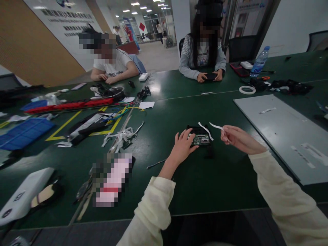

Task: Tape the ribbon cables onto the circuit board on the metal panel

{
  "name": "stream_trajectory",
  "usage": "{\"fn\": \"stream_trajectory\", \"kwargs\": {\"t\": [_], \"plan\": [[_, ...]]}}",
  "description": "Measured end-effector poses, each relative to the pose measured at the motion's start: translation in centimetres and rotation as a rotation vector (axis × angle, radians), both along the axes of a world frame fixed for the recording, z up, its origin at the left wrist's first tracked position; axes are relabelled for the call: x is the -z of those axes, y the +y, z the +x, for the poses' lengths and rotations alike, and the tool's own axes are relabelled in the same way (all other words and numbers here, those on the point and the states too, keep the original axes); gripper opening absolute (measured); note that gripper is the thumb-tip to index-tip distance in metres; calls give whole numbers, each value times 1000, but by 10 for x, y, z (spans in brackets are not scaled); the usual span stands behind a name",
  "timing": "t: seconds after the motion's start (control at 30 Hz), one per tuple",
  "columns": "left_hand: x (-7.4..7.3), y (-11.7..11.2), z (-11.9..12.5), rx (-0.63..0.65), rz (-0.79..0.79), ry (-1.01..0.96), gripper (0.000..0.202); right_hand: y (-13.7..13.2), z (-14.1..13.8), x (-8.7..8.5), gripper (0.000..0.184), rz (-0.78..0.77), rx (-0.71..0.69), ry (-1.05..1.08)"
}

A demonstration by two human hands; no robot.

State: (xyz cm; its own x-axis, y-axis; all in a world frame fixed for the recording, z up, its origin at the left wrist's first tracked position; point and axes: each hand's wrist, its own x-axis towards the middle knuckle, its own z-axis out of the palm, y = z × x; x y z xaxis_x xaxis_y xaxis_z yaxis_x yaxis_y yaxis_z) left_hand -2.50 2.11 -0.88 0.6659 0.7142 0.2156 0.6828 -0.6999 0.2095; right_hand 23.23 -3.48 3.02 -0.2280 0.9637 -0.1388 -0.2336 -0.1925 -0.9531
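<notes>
A green circuit board [201,139] sits in a dark frame on the table in front of me. My left hand [183,145] grips its left side, thumb at the near edge and fingers over the far part. A thin white strip [205,131] lies across the board's upper right side. To the right, my right hand [237,137] pinches a second white strip [215,125] between thumb and fingertips, and its free end points left. This strip is held up, apart from the board.
Left of my hands lie a tangle of white strips [123,136], a pink phone-like item [115,179] and a white power bank [28,194]. A grey panel [284,136] and a white tape roll [247,90] are at right. Two people sit across the green table [212,184].
</notes>
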Motion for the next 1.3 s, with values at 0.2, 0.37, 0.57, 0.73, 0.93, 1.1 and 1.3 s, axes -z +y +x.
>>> {"fn": "stream_trajectory", "kwargs": {"t": [0.2, 0.37, 0.57, 0.73, 0.93, 1.1, 1.3], "plan": [[6, -4, -4, -24, -60, 25, 54, 0, -65, -3, 27, 69, -123, -163], [11, 3, -5, 19, -100, 105, 58, -3, -129, -1, 26, 50, -290, -366], [9, 4, 1, -66, -152, 209, 51, -5, -145, 23, 48, 131, -182, -734], [3, 0, 1, -54, -132, 198, 53, -8, -140, 26, 67, 127, -192, -936], [5, 4, -2, -28, -155, 153, 54, -10, -128, 3, 65, 42, -310, -897], [7, 3, -2, -56, -122, 101, 50, 3, -42, -18, 56, -59, -193, -946], [2, 3, -3, -39, -126, 106, 51, 37, 125, -10, 36, -87, 547, -923]]}}
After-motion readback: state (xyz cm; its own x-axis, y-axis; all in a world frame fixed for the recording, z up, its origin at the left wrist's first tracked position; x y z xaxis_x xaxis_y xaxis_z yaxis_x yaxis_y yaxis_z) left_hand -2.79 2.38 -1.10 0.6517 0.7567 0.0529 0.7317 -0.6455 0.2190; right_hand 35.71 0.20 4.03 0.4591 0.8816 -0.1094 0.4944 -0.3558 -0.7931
